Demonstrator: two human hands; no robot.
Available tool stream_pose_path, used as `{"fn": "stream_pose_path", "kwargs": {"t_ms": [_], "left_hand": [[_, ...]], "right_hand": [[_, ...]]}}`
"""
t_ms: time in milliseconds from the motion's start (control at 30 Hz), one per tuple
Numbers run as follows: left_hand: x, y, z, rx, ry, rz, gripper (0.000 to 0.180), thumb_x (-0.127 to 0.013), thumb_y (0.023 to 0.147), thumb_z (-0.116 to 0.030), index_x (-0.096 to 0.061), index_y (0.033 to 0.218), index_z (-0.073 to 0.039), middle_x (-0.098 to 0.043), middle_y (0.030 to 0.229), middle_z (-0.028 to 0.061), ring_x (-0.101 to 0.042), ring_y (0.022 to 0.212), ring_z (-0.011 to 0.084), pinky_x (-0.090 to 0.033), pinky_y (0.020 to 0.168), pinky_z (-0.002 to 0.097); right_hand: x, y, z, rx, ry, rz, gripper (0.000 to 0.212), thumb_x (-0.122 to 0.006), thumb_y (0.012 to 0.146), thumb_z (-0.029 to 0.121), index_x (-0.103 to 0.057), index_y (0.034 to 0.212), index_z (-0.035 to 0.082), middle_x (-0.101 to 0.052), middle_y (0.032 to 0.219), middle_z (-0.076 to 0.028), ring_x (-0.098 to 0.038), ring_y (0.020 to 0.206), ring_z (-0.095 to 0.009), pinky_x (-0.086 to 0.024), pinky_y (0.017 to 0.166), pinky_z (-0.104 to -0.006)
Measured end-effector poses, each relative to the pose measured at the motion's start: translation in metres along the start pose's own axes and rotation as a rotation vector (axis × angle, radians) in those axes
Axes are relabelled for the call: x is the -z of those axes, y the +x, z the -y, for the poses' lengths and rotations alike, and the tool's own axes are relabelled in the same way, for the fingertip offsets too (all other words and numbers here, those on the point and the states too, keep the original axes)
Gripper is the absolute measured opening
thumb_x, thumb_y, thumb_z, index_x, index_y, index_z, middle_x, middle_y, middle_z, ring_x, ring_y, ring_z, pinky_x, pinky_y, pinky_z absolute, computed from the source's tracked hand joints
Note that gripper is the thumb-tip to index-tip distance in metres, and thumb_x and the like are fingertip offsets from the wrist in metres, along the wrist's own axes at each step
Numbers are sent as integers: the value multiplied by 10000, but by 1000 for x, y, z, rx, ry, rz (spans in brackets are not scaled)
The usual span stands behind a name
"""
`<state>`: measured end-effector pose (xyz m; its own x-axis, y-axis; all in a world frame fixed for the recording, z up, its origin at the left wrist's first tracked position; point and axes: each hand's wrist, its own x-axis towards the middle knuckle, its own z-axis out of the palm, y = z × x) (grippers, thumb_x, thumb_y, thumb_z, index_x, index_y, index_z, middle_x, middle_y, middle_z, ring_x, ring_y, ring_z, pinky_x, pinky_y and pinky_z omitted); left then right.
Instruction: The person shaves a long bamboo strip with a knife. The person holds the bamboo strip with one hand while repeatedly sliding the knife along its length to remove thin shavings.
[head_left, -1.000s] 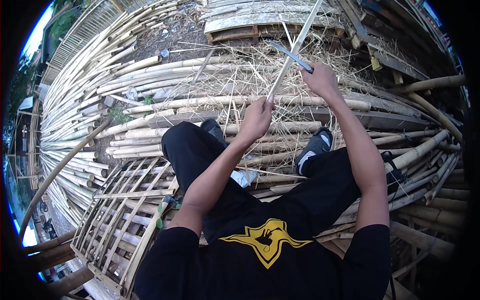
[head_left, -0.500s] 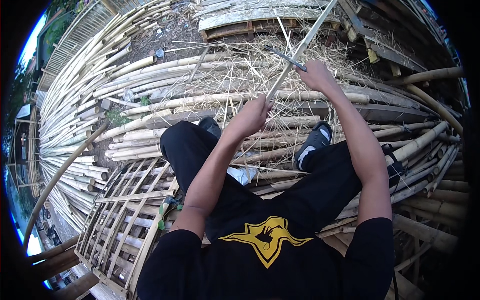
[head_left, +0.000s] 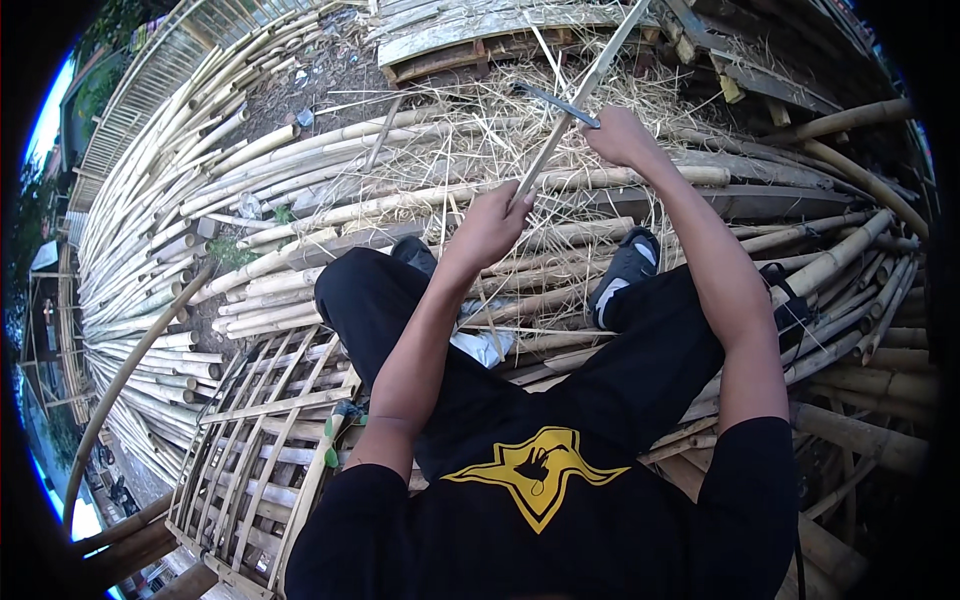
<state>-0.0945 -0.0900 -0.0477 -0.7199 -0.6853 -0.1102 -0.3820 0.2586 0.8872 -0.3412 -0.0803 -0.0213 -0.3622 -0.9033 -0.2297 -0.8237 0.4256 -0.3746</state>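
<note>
My left hand (head_left: 490, 225) is closed round the near end of a long, pale bamboo strip (head_left: 566, 122), which slants up and away to the right past the top edge. In my right hand (head_left: 620, 136) is the handle of a knife (head_left: 556, 103) with a long, dark blade, slightly hooked at its far end. The blade lies across the strip a short way beyond my left hand, pointing left. The knife's handle is mostly hidden inside my right fist. Thin bamboo shavings (head_left: 480, 145) are scattered beneath both hands.
Many bamboo poles (head_left: 300, 160) lie in rows under and around my feet, fanning out to the left. A slatted bamboo crate (head_left: 270, 470) stands by my left knee. Wooden pallets (head_left: 480, 45) lie ahead, with stacked timber (head_left: 780, 85) at the far right.
Against the strip, the knife sits about where it was, still crossing it. The whole view has shifted slightly, and both hands keep their grips.
</note>
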Motion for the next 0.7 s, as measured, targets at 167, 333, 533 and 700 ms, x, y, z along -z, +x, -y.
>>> {"fn": "stream_pose_path", "kwargs": {"t_ms": [167,333,533,700], "left_hand": [[-2,-5,-7,-4,101,-79,380,-441,969,-316,-502,792,15,-473,600,93,-425,554,171,-352,528,349],[-8,-11,-16,-21,214,-153,335,-430,968,-245,-489,790,33,-522,623,233,-495,561,383,-376,546,449],[-20,-15,-11,-21,233,-127,288,-433,956,-192,-485,806,48,-523,610,280,-515,589,462,-375,562,521],[-30,-19,-8,-51,232,-93,289,-440,950,-184,-499,798,55,-531,626,284,-522,619,468,-389,578,516]], "right_hand": [[1,-8,14,-78,-29,-6,313,-564,755,236,-654,823,-56,-643,819,-242,-641,777,-365,-508,727,-437],[-4,-6,17,-72,-18,-23,294,-570,753,232,-655,802,-45,-647,833,-232,-646,797,-352,-513,731,-436],[-13,-5,4,-104,-122,-56,276,-559,747,196,-649,860,-40,-650,878,-242,-646,861,-371,-518,762,-444],[-27,5,-23,-95,-170,-122,250,-544,741,149,-653,870,-36,-649,899,-251,-646,876,-375,-518,772,-447]]}}
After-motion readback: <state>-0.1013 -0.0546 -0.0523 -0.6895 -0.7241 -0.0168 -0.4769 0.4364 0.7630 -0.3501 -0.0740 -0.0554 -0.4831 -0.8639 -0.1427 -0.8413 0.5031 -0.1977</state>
